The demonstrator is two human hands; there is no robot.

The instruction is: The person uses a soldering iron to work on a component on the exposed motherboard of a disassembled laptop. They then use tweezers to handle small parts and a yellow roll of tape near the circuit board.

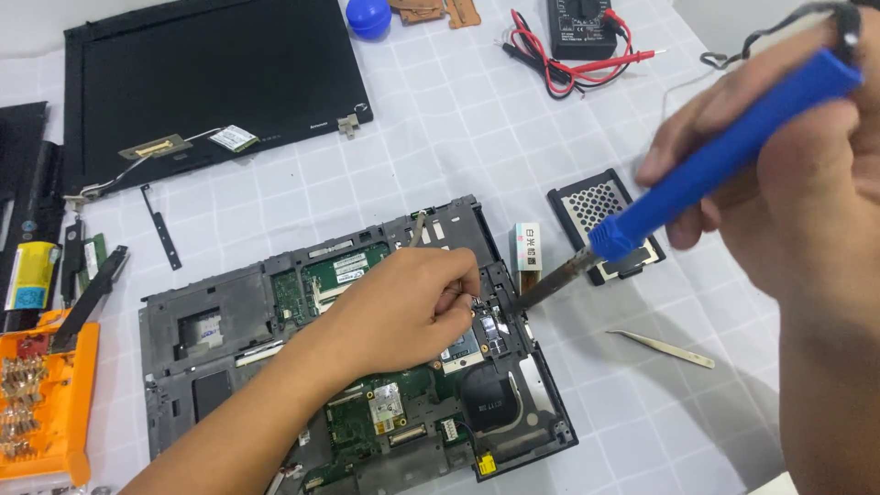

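The right hand [779, 183] is wrapped tight around a blue-handled soldering iron [724, 156], its tip touching the opened grey laptop base [357, 357]. The left hand [412, 307], fingers curled and pinching something small, rests on that base's green circuit board [344, 270].

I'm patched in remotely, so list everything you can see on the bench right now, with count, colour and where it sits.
Opened laptop base: one, dark grey with green boards, centre.
Laptop screen panel: one, black, upper left.
Soldering iron: one, blue handle, right, tip at the base.
Multimeter: one, black with red and black leads, top.
Drive caddy: one, black, right of base.
Tweezers: one, pale metal, right.
Bit holder: one, orange, left edge.
Round object: one, blue, top.
Table cover: one, white, checked.
Left hand: fingers on the base.
Right hand: holds the soldering iron.
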